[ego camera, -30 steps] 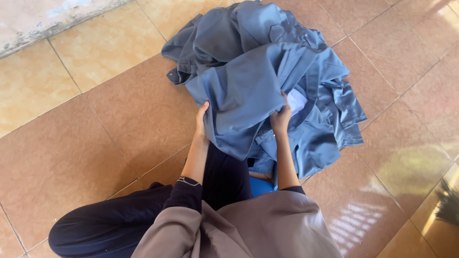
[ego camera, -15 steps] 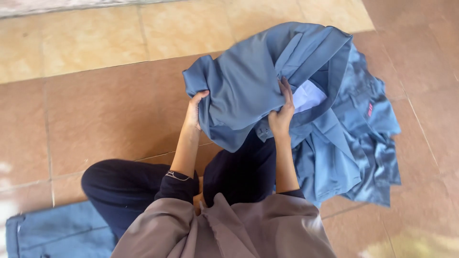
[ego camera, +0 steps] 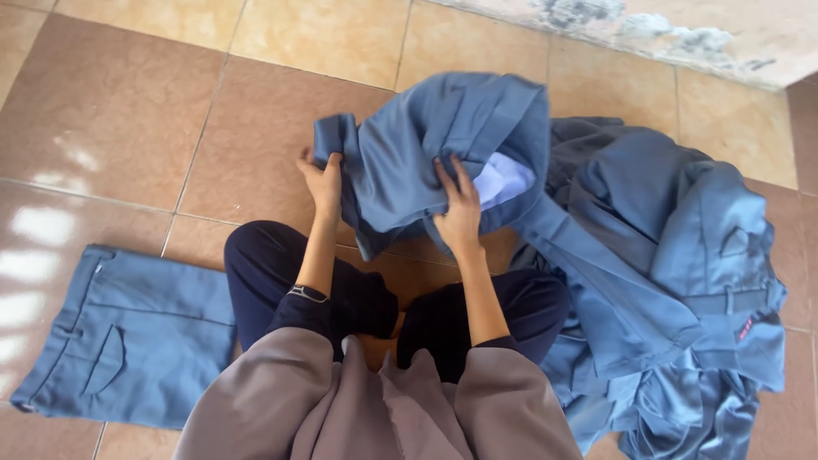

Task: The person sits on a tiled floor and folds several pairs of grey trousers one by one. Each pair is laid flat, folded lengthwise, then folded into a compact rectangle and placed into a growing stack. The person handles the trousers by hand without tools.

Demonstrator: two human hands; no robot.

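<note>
I sit cross-legged on a tiled floor and hold up a blue garment in front of me. My left hand grips its left edge. My right hand clutches the bunched cloth near a white inner lining. The garment is lifted off the floor, and one end trails down to the right into a pile of blue clothes.
A folded pair of blue shorts lies flat on the floor at my left. My dark trouser legs are crossed below the garment. A stained wall base runs along the top right.
The view has swung so that the pile now lies at my right and the folded shorts show fully at my left. Both hands have kept hold of the garment, now raised and moved leftward.
</note>
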